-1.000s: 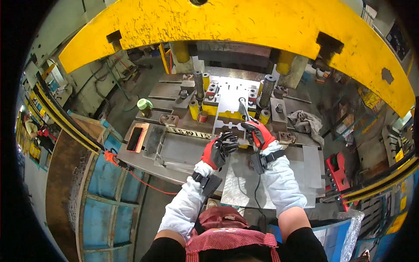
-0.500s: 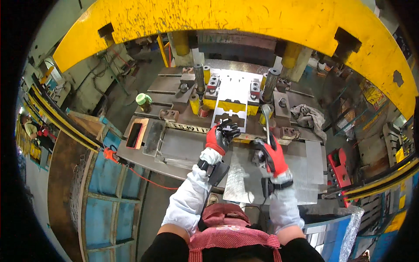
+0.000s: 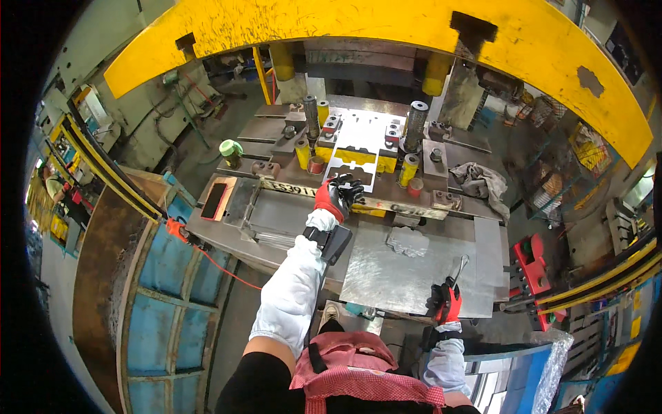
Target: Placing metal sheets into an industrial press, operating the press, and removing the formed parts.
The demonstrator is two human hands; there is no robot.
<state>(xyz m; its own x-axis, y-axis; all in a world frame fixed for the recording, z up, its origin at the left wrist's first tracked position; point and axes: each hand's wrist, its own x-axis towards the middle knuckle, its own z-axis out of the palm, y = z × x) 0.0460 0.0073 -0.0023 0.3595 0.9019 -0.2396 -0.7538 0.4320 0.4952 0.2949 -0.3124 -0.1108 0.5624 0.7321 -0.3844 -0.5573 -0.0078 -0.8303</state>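
Observation:
My left hand [image 3: 338, 196], in a red and black glove, is at the near end of a shiny cut-out sheet metal part [image 3: 359, 131]. Its fingers are apart by the part's near left corner; whether they touch it is hard to tell. The part lies over the yellow-sided die [image 3: 386, 164]. Low on the right, my right hand [image 3: 445, 302], gloved alike, is closed around a slim metal tool with a rounded end [image 3: 460, 268]. That tool points away from me above a flat metal plate [image 3: 386, 283]. A small irregular silvery piece [image 3: 407, 241] lies on the plate.
Dark guide posts [image 3: 416, 126] rise beside the die, under a big yellow press beam [image 3: 331, 27]. A green-lidded bottle [image 3: 231, 153], a phone-like dark slab [image 3: 214, 201] and a grey rag [image 3: 480, 186] lie around. A red stand [image 3: 534, 276] is at right.
My right hand has drawn back from the die, down and to the right, with the metal tool. My left hand stays by the part's near end. The view has shifted slightly.

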